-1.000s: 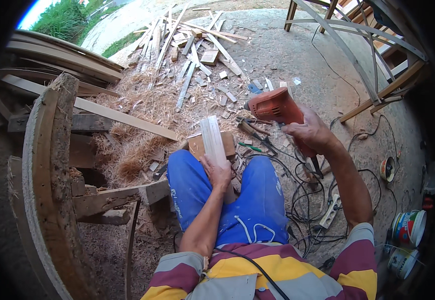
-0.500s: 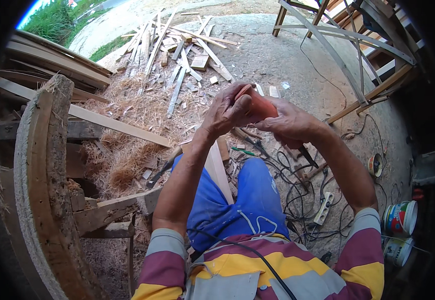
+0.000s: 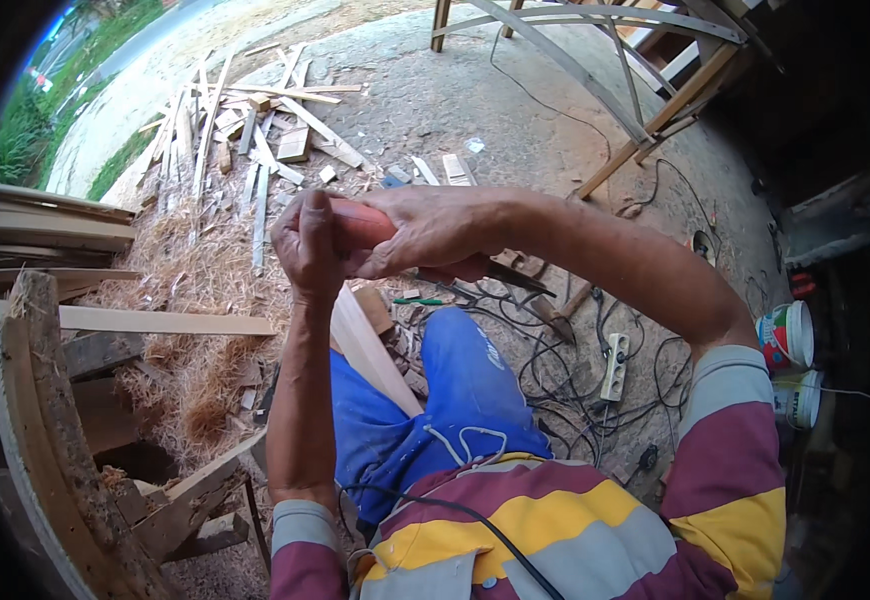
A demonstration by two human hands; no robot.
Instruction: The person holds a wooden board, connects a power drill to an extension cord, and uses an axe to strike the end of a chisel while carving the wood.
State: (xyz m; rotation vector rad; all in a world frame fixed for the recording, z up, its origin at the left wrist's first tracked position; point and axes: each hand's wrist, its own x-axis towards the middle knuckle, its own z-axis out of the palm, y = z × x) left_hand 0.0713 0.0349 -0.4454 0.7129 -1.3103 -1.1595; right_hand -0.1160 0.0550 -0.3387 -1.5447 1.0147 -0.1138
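In front of my chest, both hands hold an orange-red rounded piece [image 3: 363,226]; its exact kind I cannot make out. My left hand [image 3: 307,240] is closed around its left end, thumb up along it. From the other end my right hand [image 3: 423,232] grips it, and its fingers hide much of the piece. Just below the right hand a dark, narrow piece [image 3: 521,279] shows; whether that hand holds it too, I cannot tell. Beneath my hands, a pale wooden board [image 3: 375,350] lies between my legs in blue trousers.
Curved rough timber [image 3: 40,400] stands close on the left. Wood shavings [image 3: 185,370] and a heap of offcuts [image 3: 255,130] cover the ground ahead. Tangled black cables surround a white power strip [image 3: 615,368] at right, near two buckets [image 3: 787,335]. A wooden frame [image 3: 645,125] stands far right.
Both hands have moved left with the orange-red piece, which now lies more level. My right forearm reaches further across. The view has swung, shifting the surroundings left.
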